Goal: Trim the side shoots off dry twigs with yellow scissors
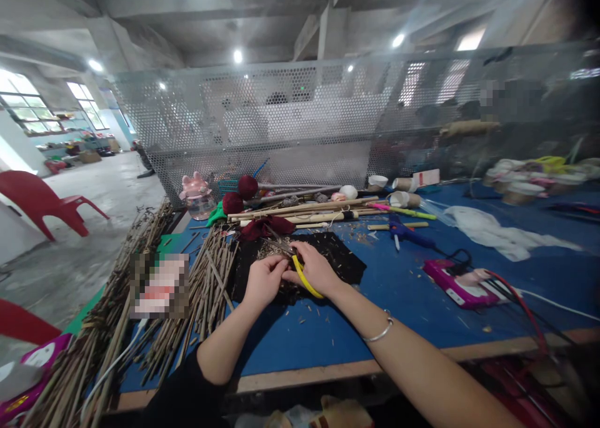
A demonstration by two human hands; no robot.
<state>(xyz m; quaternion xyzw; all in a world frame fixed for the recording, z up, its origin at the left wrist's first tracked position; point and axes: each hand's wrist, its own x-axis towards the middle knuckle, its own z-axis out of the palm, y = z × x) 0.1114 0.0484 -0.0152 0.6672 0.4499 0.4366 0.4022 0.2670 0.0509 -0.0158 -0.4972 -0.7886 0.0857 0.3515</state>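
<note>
My right hand point(313, 267) grips a pair of scissors with yellow handles point(307, 279). The metal blades point up and left over the black cloth point(344, 262), where small plant clippings point(272, 248) lie scattered. Close beside it, my left hand point(263, 282) is closed in a pinch, thumb and fingertips together near the scissors. Whatever sits between those fingertips is too small to make out. A dark red piece of fabric point(257, 228) lies just beyond the blades. To the left of my left hand spreads a pile of thin cut sticks point(210, 290).
Longer twigs point(112, 290) line the table's left edge, by a blurred pinkish item point(162, 287). A blue glue gun point(405, 233) and a magenta power strip point(462, 284) with cables lie right. Behind stand yarn balls point(233, 202), a pink-lidded jar point(197, 197) and a perforated metal screen point(290, 119).
</note>
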